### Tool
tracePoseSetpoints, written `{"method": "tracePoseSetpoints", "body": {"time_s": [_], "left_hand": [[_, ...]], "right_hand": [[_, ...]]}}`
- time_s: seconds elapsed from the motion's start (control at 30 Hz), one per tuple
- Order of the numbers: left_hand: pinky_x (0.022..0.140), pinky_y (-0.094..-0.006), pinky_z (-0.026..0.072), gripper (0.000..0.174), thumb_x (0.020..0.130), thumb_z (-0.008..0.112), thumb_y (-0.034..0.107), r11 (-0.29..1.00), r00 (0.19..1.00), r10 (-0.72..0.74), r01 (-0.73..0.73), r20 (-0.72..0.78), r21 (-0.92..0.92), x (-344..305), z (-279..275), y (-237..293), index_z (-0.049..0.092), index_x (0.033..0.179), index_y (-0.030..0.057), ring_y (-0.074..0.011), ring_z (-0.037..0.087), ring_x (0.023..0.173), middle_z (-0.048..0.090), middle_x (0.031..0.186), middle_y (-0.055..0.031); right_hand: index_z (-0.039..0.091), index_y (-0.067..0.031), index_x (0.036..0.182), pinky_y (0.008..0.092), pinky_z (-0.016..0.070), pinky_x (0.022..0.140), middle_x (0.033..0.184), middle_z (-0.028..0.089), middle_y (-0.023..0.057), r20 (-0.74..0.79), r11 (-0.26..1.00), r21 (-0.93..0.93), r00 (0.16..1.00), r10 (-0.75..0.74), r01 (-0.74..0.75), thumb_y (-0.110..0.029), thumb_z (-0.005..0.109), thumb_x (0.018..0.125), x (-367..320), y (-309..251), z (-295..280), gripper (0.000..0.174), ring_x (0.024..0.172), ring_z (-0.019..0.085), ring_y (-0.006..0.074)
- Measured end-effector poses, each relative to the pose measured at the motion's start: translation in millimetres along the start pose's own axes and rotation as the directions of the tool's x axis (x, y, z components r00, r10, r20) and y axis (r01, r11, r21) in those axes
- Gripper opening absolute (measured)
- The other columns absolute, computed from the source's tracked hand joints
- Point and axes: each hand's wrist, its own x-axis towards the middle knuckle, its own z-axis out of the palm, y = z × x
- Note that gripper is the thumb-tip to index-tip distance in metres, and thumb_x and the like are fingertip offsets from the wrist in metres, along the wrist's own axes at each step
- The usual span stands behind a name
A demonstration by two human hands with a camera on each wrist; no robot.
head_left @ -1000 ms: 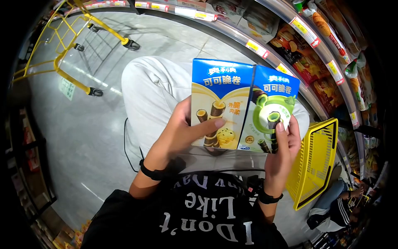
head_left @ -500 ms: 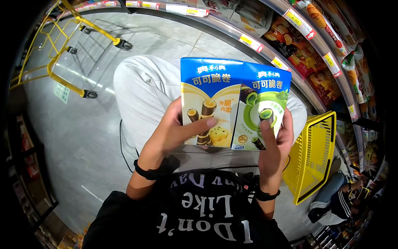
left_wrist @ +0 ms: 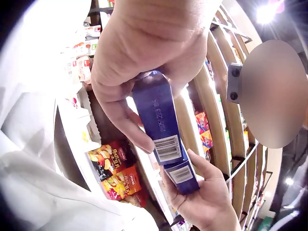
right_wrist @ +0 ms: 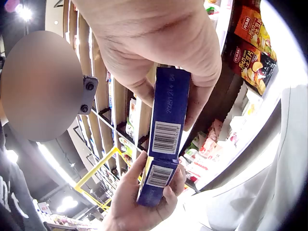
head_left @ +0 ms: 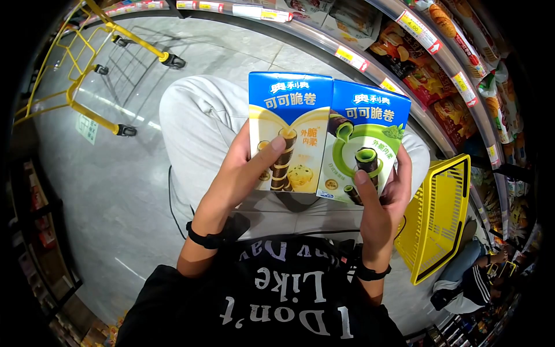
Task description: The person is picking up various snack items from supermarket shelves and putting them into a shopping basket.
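Observation:
My left hand [head_left: 231,173] holds a blue and cream box of chocolate wafer rolls [head_left: 303,156], its thumb across the front and fingers behind. In my right hand [head_left: 384,199] is a blue and green box of wafer rolls [head_left: 376,118], the thumb pressing its lower front. Both boxes stand side by side above the lap, fronts facing up, the green one tilted slightly. From the left wrist, the cream box's dark blue end [left_wrist: 156,110] shows a printed date and barcode. A similar end of the green box [right_wrist: 168,106] appears in the right wrist view.
A yellow shopping basket [head_left: 436,220] stands right of the knee. Shelves with price tags [head_left: 419,32] and snack bags [head_left: 425,81] curve along the right. A yellow cart frame [head_left: 81,92] is at upper left. Another person [head_left: 462,289] is at lower right.
Both boxes shift left in the head view, then rise slightly. The left thumb slides up its box, and the green box tilts a little more against the cream one.

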Motion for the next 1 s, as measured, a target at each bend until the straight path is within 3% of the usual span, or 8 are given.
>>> {"method": "tracePoseSetpoints", "body": {"time_s": [0.13, 0.3, 0.37, 0.47, 0.6, 0.73, 0.9, 1.0], "left_hand": [[0.096, -0.0304, 0.0474, 0.051, 0.099, 0.062, 0.023, 0.998, 1.000, -0.026, 0.027, 0.009, -0.055, 4, -4, -1, 0.041, 0.139, -0.0007, -0.0149, 0.058, 0.112, 0.061, 0.122, -0.0110], [0.096, -0.0297, 0.0485, 0.046, 0.098, 0.060, 0.008, 0.997, 0.993, 0.074, -0.071, 0.088, -0.034, 3, 5, -2, 0.040, 0.139, -0.0003, -0.0161, 0.059, 0.115, 0.061, 0.126, -0.0121], [0.095, -0.0296, 0.0488, 0.046, 0.098, 0.060, 0.008, 0.993, 0.990, 0.112, -0.109, 0.082, -0.038, 1, 11, -4, 0.040, 0.138, -0.0003, -0.0150, 0.059, 0.113, 0.061, 0.123, -0.0116], [0.094, -0.0294, 0.0490, 0.047, 0.097, 0.061, 0.005, 0.981, 0.980, 0.188, -0.185, 0.063, -0.059, 0, 11, -8, 0.039, 0.137, -0.0002, -0.0140, 0.059, 0.112, 0.061, 0.121, -0.0105], [0.092, -0.0285, 0.0492, 0.050, 0.094, 0.062, -0.001, 0.989, 0.981, 0.114, -0.097, 0.159, -0.108, 0, 9, -12, 0.037, 0.138, 0.0000, -0.0131, 0.058, 0.112, 0.059, 0.123, -0.0094], [0.090, -0.0274, 0.0496, 0.051, 0.093, 0.060, -0.004, 0.979, 0.976, 0.143, -0.115, 0.164, -0.169, -3, 13, -9, 0.037, 0.138, -0.0005, -0.0128, 0.058, 0.113, 0.058, 0.125, -0.0096], [0.087, -0.0257, 0.0502, 0.053, 0.092, 0.062, -0.004, 0.977, 0.972, 0.160, -0.130, 0.171, -0.171, -4, 9, -9, 0.037, 0.138, -0.0004, -0.0124, 0.058, 0.112, 0.058, 0.124, -0.0100], [0.086, -0.0239, 0.0497, 0.055, 0.091, 0.064, -0.002, 0.985, 0.970, 0.138, -0.113, 0.198, -0.132, -5, 4, -7, 0.037, 0.138, -0.0005, -0.0114, 0.058, 0.109, 0.059, 0.123, -0.0106]], "right_hand": [[0.030, 0.0063, 0.145, 0.0313, 0.0467, 0.098, 0.130, 0.058, 0.0217, -0.019, 0.999, -0.001, 0.999, -0.034, 0.034, 0.008, 0.066, 0.087, -2, 1, 4, 0.068, 0.117, 0.059, 0.0219], [0.037, 0.0096, 0.142, 0.0327, 0.0488, 0.098, 0.132, 0.056, 0.0239, -0.009, 0.892, -0.320, 0.940, -0.341, 0.320, 0.004, 0.064, 0.091, -10, 7, 23, 0.058, 0.117, 0.060, 0.0242], [0.051, 0.0081, 0.132, 0.0401, 0.0457, 0.102, 0.138, 0.052, 0.0282, 0.119, 0.782, -0.481, 0.914, -0.389, 0.396, -0.004, 0.069, 0.086, -11, 7, 29, 0.051, 0.121, 0.058, 0.0350], [0.063, 0.0026, 0.123, 0.0427, 0.0446, 0.100, 0.140, 0.055, 0.0222, 0.457, 0.429, -0.652, 0.775, -0.436, 0.625, -0.007, 0.073, 0.077, -20, 0, 37, 0.048, 0.123, 0.054, 0.0360], [0.064, 0.0002, 0.124, 0.0386, 0.0466, 0.094, 0.138, 0.057, 0.0212, 0.480, 0.294, -0.725, 0.763, -0.432, 0.623, -0.009, 0.072, 0.080, -24, -2, 44, 0.046, 0.122, 0.053, 0.0334], [0.064, -0.0030, 0.126, 0.0471, 0.0412, 0.101, 0.139, 0.057, 0.0168, 0.435, 0.360, -0.715, 0.785, -0.442, 0.599, -0.009, 0.071, 0.080, -26, -2, 44, 0.047, 0.124, 0.052, 0.0344], [0.064, -0.0133, 0.128, 0.0663, 0.0194, 0.109, 0.142, 0.057, 0.0071, 0.461, 0.281, -0.773, 0.809, -0.366, 0.568, -0.007, 0.069, 0.080, -25, -10, 39, 0.049, 0.132, 0.046, 0.0397], [0.064, -0.0051, 0.123, 0.0558, 0.0232, 0.115, 0.143, 0.054, 0.0189, 0.468, 0.401, -0.682, 0.786, -0.404, 0.612, -0.003, 0.072, 0.074, -18, -8, 34, 0.050, 0.139, 0.039, 0.0446]]}}
